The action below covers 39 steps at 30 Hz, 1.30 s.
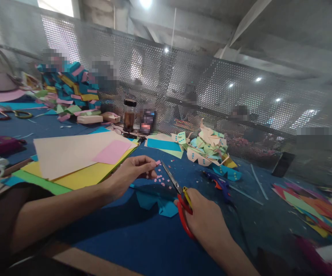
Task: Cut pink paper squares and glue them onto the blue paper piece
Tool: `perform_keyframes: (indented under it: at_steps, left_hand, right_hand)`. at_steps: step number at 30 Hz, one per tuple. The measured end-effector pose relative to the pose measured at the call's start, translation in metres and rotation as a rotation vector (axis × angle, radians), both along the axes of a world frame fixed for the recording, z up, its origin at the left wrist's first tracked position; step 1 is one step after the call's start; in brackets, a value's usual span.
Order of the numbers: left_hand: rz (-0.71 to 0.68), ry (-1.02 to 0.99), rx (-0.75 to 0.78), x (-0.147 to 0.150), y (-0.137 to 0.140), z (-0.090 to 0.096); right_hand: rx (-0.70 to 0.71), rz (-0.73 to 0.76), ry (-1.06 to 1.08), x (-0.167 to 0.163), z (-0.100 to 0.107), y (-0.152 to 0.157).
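Between thumb and fingers, my left hand (134, 170) pinches a small pink paper piece (158, 163). My right hand (204, 214) grips scissors (185, 214) with red and yellow handles; the blades point up and left, close to the pink paper. Several tiny pink paper squares (161, 179) lie scattered on the blue tabletop (108, 235) below the blades. A folded blue paper shape (157, 203) rests just in front of the hands. To the right of the scissors lies a blue glue gun (219, 184) with an orange trigger.
Left of my hands are stacked paper sheets (65, 153). A pile of folded paper shapes (207, 143) sits ahead, beside glue sticks (259, 182). A lidded jar (129, 115) and a phone (147, 121) stand by the perforated metal screen (166, 76). Coloured paper (306, 205) lies at right.
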<state>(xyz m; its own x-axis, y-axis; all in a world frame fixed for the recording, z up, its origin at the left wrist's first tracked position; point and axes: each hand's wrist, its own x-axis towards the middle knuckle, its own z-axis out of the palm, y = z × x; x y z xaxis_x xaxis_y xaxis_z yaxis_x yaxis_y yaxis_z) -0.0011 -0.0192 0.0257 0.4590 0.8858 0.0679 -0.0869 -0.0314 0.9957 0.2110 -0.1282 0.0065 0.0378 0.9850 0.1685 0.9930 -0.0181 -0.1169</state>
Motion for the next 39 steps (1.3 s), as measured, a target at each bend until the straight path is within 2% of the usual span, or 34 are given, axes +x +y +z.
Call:
perform_keyframes:
  at_steps: [10, 26, 39]
  left_hand:
    - [-0.001, -0.032, -0.001, -0.0003, 0.0007, -0.0002]
    - [-0.024, -0.047, -0.016, 0.0016, -0.0007, 0.0010]
    - [-0.049, -0.020, -0.010, 0.0009, 0.0012, -0.0018]
  right_hand:
    - [0.022, 0.034, -0.007, 0.0013, -0.0059, 0.0017]
    - [-0.027, 0.027, 0.026, -0.0028, 0.0004, 0.0003]
    - [-0.003, 0.045, 0.033, -0.0015, -0.0023, 0.0015]
